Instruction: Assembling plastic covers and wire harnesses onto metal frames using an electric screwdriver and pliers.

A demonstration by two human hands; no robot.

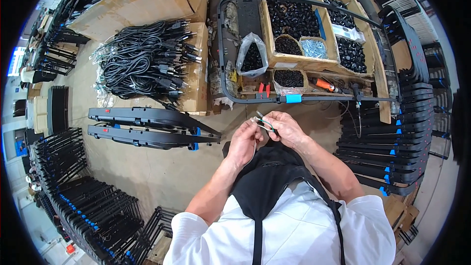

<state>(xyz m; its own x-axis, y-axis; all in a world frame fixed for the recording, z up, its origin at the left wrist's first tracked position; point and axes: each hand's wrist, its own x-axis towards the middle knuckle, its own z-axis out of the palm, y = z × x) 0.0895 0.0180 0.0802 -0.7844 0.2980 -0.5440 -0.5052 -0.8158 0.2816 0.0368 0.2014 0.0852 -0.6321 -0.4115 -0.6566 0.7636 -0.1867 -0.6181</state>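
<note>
Close in front of my body, both hands work together on thin wires. My left hand [244,141] is closed in a pinch on a thin white wire [254,150], whose end trails down beside the palm. My right hand [286,128] is closed around a green wire [267,124] that loops between the two hands. A small greyish piece [259,114] pokes out by the right fingertips; its kind cannot be made out. Just beyond the hands, a black rectangular frame [255,101] with blue tape rests on the bench.
Coiled black power cords [137,61] lie heaped on cardboard at the left. A wooden divided box [333,58] holds black parts and screws. An orange-and-black tool [325,85] lies by it. Long black assemblies [142,135] stand left of my hands; stacked black frames [382,142] stand right.
</note>
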